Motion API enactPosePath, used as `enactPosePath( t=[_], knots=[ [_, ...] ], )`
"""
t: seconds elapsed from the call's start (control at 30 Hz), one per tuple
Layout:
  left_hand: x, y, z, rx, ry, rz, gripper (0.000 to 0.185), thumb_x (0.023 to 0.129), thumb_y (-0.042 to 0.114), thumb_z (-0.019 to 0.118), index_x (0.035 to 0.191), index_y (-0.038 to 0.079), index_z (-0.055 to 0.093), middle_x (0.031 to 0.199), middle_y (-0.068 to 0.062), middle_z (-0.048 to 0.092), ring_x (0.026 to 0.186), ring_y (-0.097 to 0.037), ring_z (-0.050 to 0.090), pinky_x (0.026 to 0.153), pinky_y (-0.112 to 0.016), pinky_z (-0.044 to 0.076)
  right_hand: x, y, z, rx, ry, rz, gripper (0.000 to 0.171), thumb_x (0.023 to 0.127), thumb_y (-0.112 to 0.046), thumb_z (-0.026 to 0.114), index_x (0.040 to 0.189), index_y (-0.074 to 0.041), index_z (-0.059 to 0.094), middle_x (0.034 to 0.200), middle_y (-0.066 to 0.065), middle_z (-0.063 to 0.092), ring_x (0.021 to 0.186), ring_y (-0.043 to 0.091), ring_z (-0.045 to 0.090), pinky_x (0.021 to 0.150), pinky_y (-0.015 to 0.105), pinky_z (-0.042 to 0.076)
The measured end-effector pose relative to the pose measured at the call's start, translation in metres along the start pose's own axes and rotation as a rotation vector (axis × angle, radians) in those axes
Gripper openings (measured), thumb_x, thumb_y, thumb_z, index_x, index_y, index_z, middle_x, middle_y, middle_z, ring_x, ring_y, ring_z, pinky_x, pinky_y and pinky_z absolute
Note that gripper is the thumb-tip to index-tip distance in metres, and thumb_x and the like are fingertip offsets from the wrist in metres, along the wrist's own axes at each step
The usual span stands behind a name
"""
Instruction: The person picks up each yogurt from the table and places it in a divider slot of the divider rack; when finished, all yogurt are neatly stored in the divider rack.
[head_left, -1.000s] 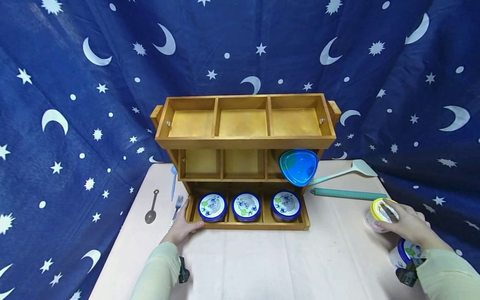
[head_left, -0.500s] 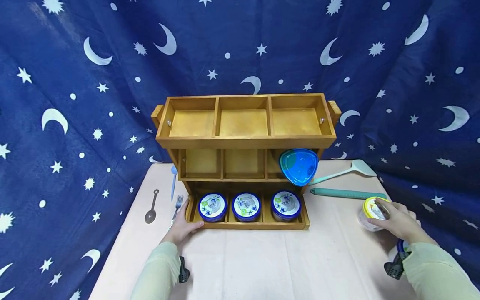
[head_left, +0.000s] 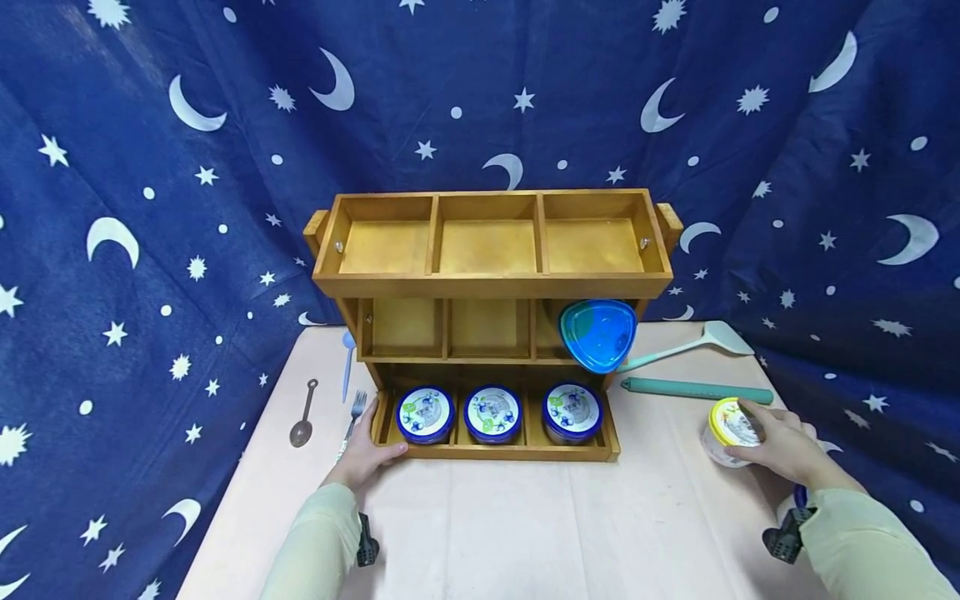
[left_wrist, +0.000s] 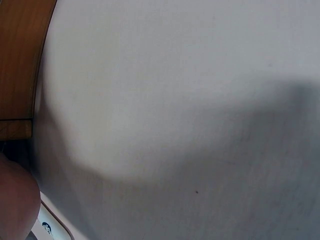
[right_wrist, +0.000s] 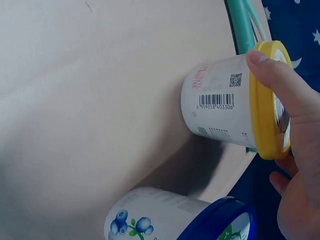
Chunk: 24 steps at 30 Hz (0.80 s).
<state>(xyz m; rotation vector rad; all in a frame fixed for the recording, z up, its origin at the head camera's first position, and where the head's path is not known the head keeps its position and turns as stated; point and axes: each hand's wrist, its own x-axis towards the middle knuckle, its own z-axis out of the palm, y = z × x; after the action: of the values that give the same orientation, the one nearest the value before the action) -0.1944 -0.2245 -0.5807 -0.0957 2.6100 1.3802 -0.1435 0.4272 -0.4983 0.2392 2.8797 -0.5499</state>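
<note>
Item: yellow-lidded cup (head_left: 729, 432), upright near the tabletop's (head_left: 525, 525) right edge. Your right hand (head_left: 780, 446) gripped it from its right side, fingers over the lid. Your left hand (head_left: 365, 454) rested open against the wooden rack's (head_left: 491, 283) front-left corner.

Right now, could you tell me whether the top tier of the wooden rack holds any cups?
No, all three compartments of the wooden rack's top tier show bare wood; the blue-lidded cups sit in the bottom tier.

A staged recording set: a star-and-moon blue backdrop cloth (head_left: 150, 208) drapes behind a covered table (head_left: 525, 525).
</note>
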Motion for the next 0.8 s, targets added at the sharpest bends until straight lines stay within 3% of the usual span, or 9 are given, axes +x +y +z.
enactPosePath(
  t=[0.17, 0.4, 0.8],
  knots=[
    [0.0, 0.0, 0.001, -0.008, -0.003, -0.002, 0.112, 0.07, 0.039, 0.081, 0.152, 0.022, 0.006, 0.151, -0.024, 0.016, 0.136, -0.042, 0.018, 0.108, -0.059, 0.014, 0.0, -0.013, 0.001, 0.007, -0.007, -0.076, 0.108, 0.07, -0.055, 0.074, 0.146, -0.002, 0.018, 0.13, 0.046, 0.011, 0.11, 0.063, 0.022, 0.079, 0.076, 0.029],
    [-0.001, 0.001, 0.0, -0.011, -0.002, 0.026, 0.112, 0.07, 0.037, 0.081, 0.152, 0.017, 0.007, 0.152, -0.023, 0.014, 0.137, -0.041, 0.015, 0.109, -0.057, 0.013, -0.002, -0.038, 0.001, 0.011, 0.02, -0.175, 0.108, 0.067, -0.053, 0.077, 0.145, -0.001, 0.023, 0.128, 0.042, 0.021, 0.106, 0.055, 0.037, 0.079, 0.072, 0.036],
    [-0.001, 0.002, 0.0, -0.02, -0.003, 0.047, 0.112, 0.07, 0.035, 0.081, 0.152, 0.015, 0.007, 0.151, -0.025, 0.014, 0.137, -0.042, 0.014, 0.109, -0.057, 0.013, -0.005, -0.079, -0.015, 0.066, 0.072, -0.291, 0.107, 0.067, -0.05, 0.079, 0.146, -0.002, 0.025, 0.137, 0.034, 0.022, 0.116, 0.052, 0.032, 0.084, 0.072, 0.033]
  ],
)
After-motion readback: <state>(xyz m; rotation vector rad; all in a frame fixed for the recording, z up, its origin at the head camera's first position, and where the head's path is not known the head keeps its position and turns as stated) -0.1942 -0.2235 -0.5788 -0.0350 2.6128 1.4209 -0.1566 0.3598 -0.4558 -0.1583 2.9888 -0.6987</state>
